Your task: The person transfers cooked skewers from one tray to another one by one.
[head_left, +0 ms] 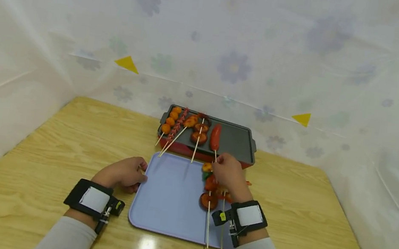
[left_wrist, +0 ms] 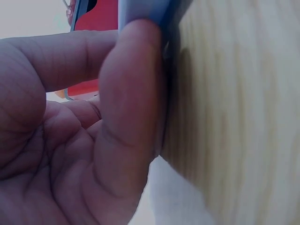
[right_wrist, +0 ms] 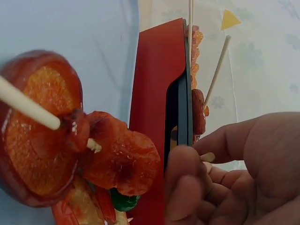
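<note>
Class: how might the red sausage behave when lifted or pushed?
The red sausage might twist, since the right hand pinches only its thin stick. That stick looks straight, so probably stiff. Pushed, the rounded sausage could roll on the grill.

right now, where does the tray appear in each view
Head: the tray lies just below centre, below the red grill.
Left wrist: only part of the tray shows, at top centre.
Right wrist: the tray fills the upper left, behind skewered food.
Shared landmark: the red grill, upper middle in head, upper left in left wrist, mid-picture in right wrist.
</note>
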Motion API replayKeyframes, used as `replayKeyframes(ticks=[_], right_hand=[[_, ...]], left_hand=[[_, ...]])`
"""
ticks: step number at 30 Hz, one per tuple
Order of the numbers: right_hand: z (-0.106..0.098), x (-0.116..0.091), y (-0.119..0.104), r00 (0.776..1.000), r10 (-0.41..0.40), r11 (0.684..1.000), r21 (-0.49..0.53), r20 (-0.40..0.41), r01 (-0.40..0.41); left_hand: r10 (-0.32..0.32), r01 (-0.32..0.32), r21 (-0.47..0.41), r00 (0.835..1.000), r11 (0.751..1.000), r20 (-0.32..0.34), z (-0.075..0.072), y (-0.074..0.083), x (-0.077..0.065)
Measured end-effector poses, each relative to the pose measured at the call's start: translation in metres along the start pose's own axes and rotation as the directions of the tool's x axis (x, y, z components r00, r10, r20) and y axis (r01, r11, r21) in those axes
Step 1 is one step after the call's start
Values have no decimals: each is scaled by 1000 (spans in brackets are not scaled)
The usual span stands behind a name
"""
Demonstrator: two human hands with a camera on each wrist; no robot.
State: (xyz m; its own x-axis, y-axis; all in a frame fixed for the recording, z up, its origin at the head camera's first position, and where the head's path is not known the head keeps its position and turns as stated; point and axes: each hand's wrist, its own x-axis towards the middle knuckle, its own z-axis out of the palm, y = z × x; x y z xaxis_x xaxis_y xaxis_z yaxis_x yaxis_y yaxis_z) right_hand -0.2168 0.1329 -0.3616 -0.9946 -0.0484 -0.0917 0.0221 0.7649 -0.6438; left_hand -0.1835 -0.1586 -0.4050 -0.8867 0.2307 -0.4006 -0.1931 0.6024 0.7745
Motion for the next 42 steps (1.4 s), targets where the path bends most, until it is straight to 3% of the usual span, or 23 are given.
replayKeyframes(ticks=[24, 38, 42], right_hand=[[-6, 1, 10, 998, -7, 1000, 24, 69, 6], [-5, -9, 9, 996, -91, 992, 82, -12, 92], [-7, -13, 9, 990, -130, 990, 50, -52, 132]], left_hand=[[1, -1, 12, 1000, 1000, -7, 2, 5, -3], [-3, 3, 2, 1000, 1000, -14, 2, 3, -4], [-2, 2, 4, 1000, 1000, -15, 1, 2, -3]])
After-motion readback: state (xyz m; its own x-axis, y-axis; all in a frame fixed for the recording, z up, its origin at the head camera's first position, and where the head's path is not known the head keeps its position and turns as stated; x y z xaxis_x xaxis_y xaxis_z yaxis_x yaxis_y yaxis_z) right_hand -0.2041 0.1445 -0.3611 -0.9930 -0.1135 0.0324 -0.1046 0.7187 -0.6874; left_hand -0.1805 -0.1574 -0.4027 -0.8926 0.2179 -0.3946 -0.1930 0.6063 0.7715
